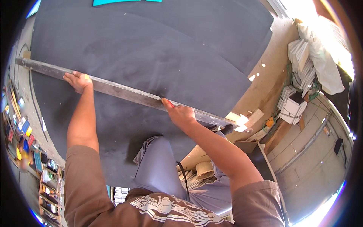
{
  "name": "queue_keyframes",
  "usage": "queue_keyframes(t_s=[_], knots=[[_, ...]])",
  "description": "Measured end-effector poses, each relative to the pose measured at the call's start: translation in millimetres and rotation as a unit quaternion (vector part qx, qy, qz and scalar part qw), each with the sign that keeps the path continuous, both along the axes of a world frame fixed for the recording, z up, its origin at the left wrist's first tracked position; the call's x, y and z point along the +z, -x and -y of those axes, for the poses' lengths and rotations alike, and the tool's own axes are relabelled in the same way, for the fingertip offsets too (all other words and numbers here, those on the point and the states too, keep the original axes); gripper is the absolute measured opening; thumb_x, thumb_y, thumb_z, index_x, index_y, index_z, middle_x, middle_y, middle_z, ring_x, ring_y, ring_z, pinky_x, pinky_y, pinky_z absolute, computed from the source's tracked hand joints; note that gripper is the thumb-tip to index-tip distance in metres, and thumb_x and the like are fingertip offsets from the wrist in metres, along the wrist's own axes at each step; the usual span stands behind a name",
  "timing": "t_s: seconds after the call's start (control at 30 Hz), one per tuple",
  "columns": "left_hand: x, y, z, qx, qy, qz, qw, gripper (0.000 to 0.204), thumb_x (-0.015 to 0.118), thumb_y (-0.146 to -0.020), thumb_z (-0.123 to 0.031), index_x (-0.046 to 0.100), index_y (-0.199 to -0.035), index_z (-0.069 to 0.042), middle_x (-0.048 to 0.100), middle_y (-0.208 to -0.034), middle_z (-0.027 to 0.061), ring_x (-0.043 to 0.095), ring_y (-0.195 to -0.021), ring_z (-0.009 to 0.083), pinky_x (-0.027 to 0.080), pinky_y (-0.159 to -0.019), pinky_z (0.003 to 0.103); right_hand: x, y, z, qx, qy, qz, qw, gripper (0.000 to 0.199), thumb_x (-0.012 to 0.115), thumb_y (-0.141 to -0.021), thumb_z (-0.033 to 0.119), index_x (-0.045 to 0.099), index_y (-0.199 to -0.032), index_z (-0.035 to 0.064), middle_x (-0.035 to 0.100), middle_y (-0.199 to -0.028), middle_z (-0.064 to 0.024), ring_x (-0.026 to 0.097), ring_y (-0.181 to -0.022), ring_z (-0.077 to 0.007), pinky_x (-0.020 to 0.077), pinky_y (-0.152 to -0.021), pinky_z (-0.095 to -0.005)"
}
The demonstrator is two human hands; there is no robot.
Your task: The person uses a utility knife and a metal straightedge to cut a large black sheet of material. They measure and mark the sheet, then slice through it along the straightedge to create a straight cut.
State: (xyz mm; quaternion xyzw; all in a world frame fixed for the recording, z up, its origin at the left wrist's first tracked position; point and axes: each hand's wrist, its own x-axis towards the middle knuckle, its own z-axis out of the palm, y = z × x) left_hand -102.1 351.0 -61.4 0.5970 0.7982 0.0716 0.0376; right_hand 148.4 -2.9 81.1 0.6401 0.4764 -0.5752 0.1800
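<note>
A long grey metal straightedge [124, 92] lies slantwise across a large black sheet [151, 49], from the far left down to the right. My left hand [78, 81] holds the bar near its left part, fingers over the top edge and pressed on it. My right hand [181, 114] is closed round a slim red-orange tool [171, 104], set against the straightedge right of the middle. A dark tip shows at the tool's end; most of its body is hidden in my fingers, so its exact kind is unclear. My left knee rests on the sheet's near part.
Turquoise pieces [117, 1] lie at the far edge of the sheet. To the right stand bundles of white panels [293, 106] and a white sack [321, 56]. A beige bucket [204, 170] sits near my legs. Shelves with many small items [50, 191] line the left.
</note>
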Motion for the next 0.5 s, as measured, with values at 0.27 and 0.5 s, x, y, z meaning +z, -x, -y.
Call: queue_keyframes(t_s=[0.27, 0.5], knots=[[12.5, -10.3, -0.1, 0.024, 0.025, -0.003, 0.999, 0.068, 0.029, -0.110, -0.047, 0.027, -0.169, -0.013, 0.021, -0.178, 0.0044, 0.041, -0.154, 0.0277, 0.039, -0.120, 0.051, 2.9, -3.5, -5.2, 0.031, 0.016, -0.011, 0.999, 0.080, 0.056, -0.102, 0.009, 0.016, -0.170, 0.0139, 0.079, -0.103, -0.0163, 0.080, -0.089, -0.0317, 0.0649, -0.075, -0.0444], [9.1, -3.6, 1.2, 0.031, 0.025, -0.004, 0.999, 0.067, 0.027, -0.110, -0.047, 0.025, -0.170, -0.016, 0.018, -0.178, 0.0005, 0.043, -0.153, 0.0283, 0.037, -0.120, 0.054, 16.0, -40.6, 62.0, 0.075, 0.063, 0.026, 0.995, 0.081, 0.056, -0.102, 0.010, 0.014, -0.171, 0.0164, 0.080, -0.100, -0.0160, 0.080, -0.084, -0.0312, 0.0650, -0.072, -0.0447]])
